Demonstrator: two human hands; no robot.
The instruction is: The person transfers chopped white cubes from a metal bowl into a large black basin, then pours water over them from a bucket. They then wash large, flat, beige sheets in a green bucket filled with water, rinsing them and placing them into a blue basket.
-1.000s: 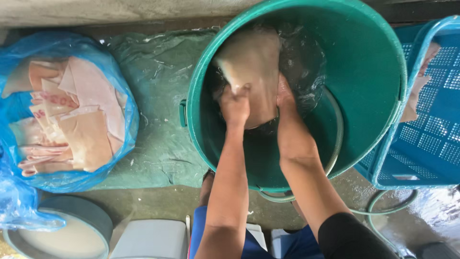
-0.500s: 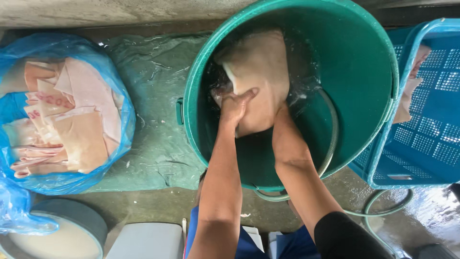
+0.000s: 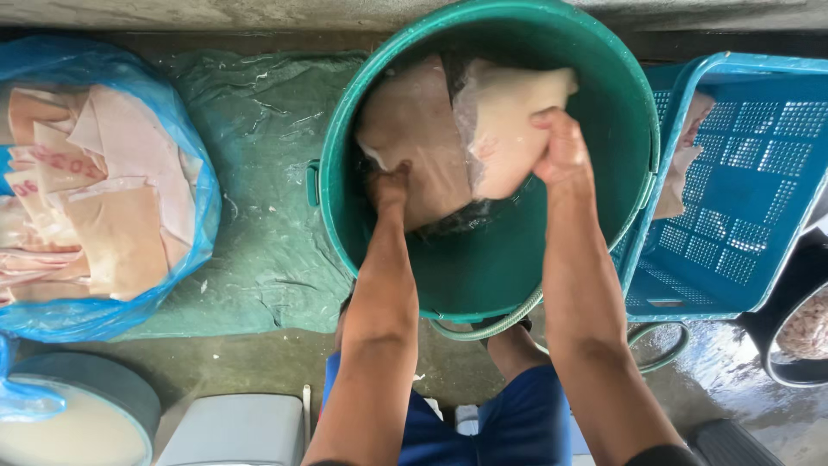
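A large green bucket (image 3: pixel 604 216) holds dark water and pale pink slabs of raw skin. My right hand (image 3: pixel 562 148) grips one pale slab (image 3: pixel 504 121) and holds it lifted out of the water toward the bucket's right side. My left hand (image 3: pixel 390 188) is low in the bucket, fingers pressed on a second slab (image 3: pixel 412 138) that lies partly in the water.
A blue plastic bag (image 3: pixel 185 259) at the left is full of stacked pink slabs. A blue perforated crate (image 3: pixel 742 198) at the right holds another piece. A green hose (image 3: pixel 509 321) runs under the bucket. A white-filled tub (image 3: pixel 69 423) sits at lower left, a dark basin (image 3: pixel 798 336) at far right.
My right hand has risen out of the water and moved right, lifting a slab with it. The left hand stays low on the other slab.
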